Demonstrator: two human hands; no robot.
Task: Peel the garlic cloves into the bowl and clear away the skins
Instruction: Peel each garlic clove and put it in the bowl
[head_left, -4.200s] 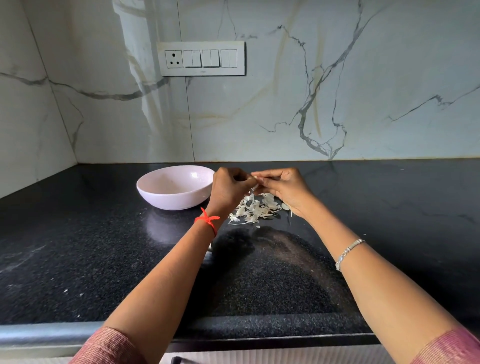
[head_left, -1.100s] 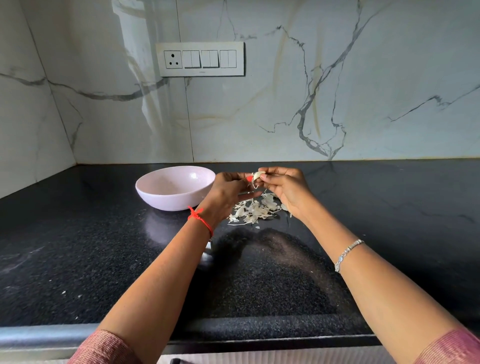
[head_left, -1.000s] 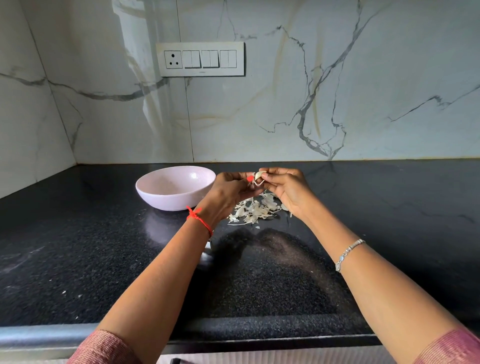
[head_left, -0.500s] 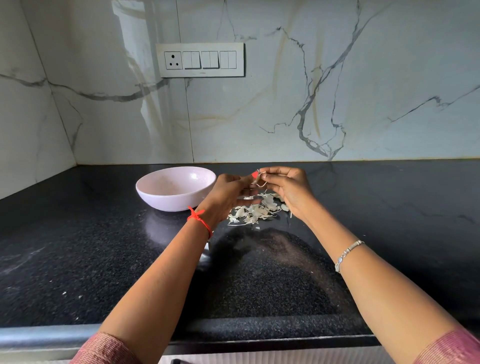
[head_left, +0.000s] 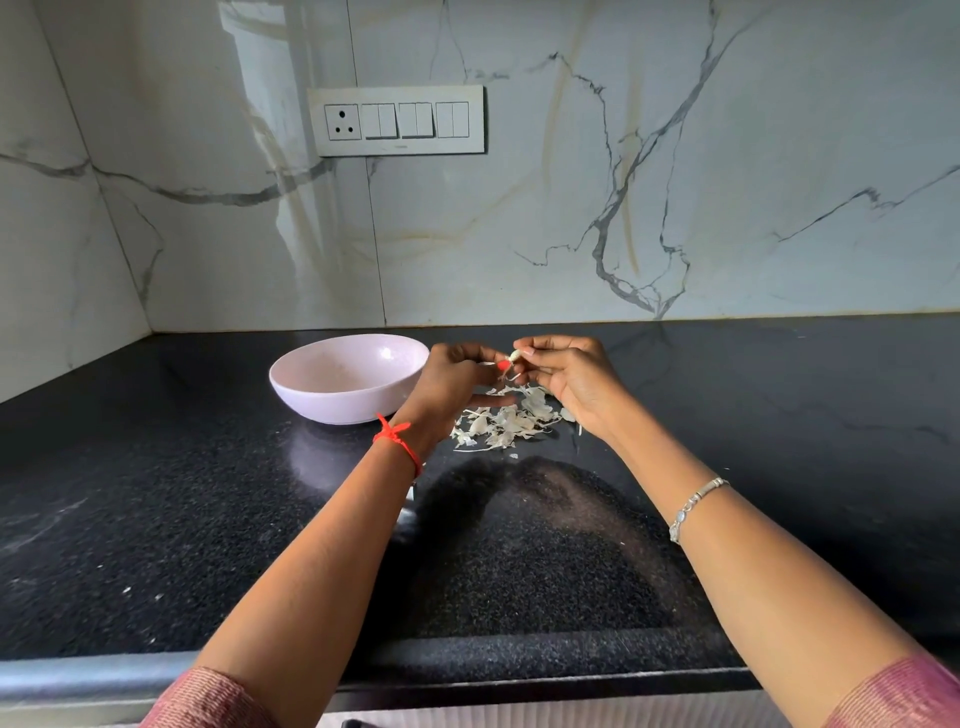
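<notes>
1. Head view: one wide-angle camera, worn above the near edge of the countertop (head_left: 156, 519), looking forward and down.
2. It faces the far marble wall (head_left: 519, 218); the wall corner (head_left: 148, 322) lies far left.
3. Range: close; the left hand (head_left: 452, 384) and right hand (head_left: 576, 384) meet near mid-frame, forearms entering from the near corners.

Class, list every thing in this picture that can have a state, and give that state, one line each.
garlic clove: held above the skins, a shred of skin hanging from it.
left hand: pinches the garlic clove.
right hand: pinches the garlic clove.
bowl: upright on the counter, contents unclear.
skins: loose pile on the counter, not yet cleared.
socket: nothing plugged in.
</notes>
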